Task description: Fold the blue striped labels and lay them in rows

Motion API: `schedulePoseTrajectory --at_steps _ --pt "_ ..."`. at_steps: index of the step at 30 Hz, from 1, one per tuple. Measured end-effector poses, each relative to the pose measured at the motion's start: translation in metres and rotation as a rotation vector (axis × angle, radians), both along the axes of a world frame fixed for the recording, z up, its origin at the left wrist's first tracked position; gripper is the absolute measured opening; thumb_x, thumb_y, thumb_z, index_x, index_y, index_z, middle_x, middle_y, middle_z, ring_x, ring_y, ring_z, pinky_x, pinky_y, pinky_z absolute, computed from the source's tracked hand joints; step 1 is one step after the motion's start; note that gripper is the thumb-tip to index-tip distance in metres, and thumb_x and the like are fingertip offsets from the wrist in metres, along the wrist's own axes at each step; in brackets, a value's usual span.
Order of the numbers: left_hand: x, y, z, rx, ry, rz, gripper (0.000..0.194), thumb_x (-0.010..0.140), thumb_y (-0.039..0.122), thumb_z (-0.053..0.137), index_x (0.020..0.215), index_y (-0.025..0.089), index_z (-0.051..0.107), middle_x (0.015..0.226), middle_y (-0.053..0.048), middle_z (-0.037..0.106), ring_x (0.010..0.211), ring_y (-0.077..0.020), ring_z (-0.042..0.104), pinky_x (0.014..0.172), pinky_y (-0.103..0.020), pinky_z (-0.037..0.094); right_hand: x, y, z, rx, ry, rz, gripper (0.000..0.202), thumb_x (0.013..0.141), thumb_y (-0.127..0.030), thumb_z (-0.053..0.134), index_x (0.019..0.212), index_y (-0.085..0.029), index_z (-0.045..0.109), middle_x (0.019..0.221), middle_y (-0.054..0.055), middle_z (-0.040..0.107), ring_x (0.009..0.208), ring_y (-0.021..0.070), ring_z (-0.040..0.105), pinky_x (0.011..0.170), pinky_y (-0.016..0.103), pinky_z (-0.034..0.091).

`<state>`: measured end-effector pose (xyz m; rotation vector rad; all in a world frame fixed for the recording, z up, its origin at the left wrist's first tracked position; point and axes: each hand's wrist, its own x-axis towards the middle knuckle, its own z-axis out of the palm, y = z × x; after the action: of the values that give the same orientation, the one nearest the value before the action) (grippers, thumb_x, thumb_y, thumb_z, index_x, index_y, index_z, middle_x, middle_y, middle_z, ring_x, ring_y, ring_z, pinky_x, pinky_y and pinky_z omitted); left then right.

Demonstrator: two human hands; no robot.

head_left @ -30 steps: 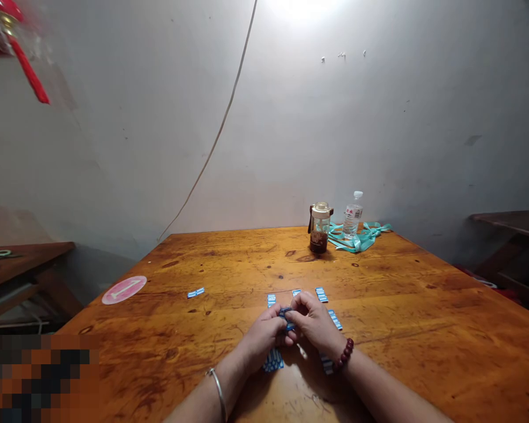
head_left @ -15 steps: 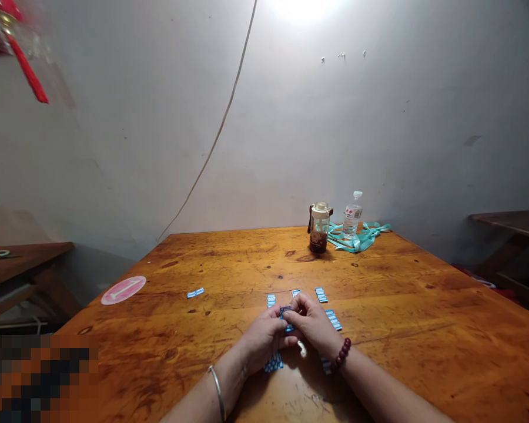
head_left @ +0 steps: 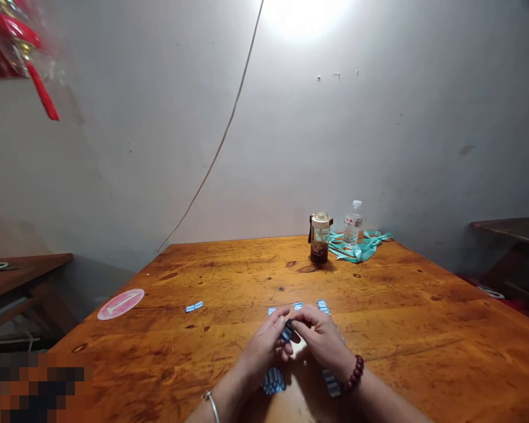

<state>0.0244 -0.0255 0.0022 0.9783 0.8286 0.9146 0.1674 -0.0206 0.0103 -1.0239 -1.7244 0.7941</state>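
Observation:
Between my hands, just below the middle of the view, is a small stack of blue and white cards point(head_left: 286, 331). My left hand point(head_left: 267, 341) is closed on the stack, thumb on top and lower fingers curled beneath. Thumb and forefinger of my right hand point(head_left: 320, 335) pinch its upper right edge. On the wooden table point(head_left: 229, 270), a spread of blue and white cards point(head_left: 274, 380) lies under my wrists, with a striped column of cards point(head_left: 331, 383) beside my right wrist. More cards point(head_left: 323, 306) lie beyond my hands, partly hidden by them.
A card pair point(head_left: 194, 306) and a pink oval sign point(head_left: 121, 304) lie to the left. Toward the back right stand a jug of dark liquid point(head_left: 320, 238) and a water bottle point(head_left: 352, 223), with turquoise ribbon point(head_left: 361, 251) around the bottle's base.
The view has tilted up, so the scene sits lower. The held stack is now more tilted between my hands, and my right wrist has shifted slightly right.

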Motion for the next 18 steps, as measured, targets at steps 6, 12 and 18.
schedulePoseTrajectory --at_steps 6,12,18 --pt "-0.0021 -0.0015 0.0017 -0.126 -0.161 -0.134 0.037 0.078 0.044 0.042 0.082 0.01 0.056 0.07 -0.007 0.056 0.055 -0.0078 0.052 0.047 -0.015 0.037 -0.0017 0.0 -0.0019 0.0 0.048 -0.033 0.022 0.078 -0.029 0.047 0.064 -0.02 0.061 0.068 0.001 0.05 0.067 0.0137 0.049 0.063 0.024 0.038" --pt "-0.0042 -0.0005 -0.001 -0.177 -0.216 -0.143 0.028 0.079 0.038 0.044 0.084 0.012 0.054 0.068 -0.004 0.055 0.054 -0.0083 0.052 0.048 -0.017 0.037 -0.0018 -0.0021 -0.0022 0.067 -0.068 0.0 0.024 0.082 -0.027 0.042 0.072 -0.021 0.062 0.071 0.002 0.052 0.07 0.0141 0.048 0.065 0.025 0.037" --pt "-0.0022 0.0026 -0.0069 -0.246 -0.183 -0.08 0.028 0.077 0.039 0.046 0.08 0.012 0.052 0.064 -0.002 0.054 0.051 -0.0075 0.051 0.048 -0.017 0.038 -0.0018 -0.0046 -0.0004 0.152 -0.199 0.06 0.023 0.082 -0.02 0.039 0.082 -0.022 0.062 0.078 0.003 0.054 0.072 0.0142 0.049 0.065 0.025 0.038"
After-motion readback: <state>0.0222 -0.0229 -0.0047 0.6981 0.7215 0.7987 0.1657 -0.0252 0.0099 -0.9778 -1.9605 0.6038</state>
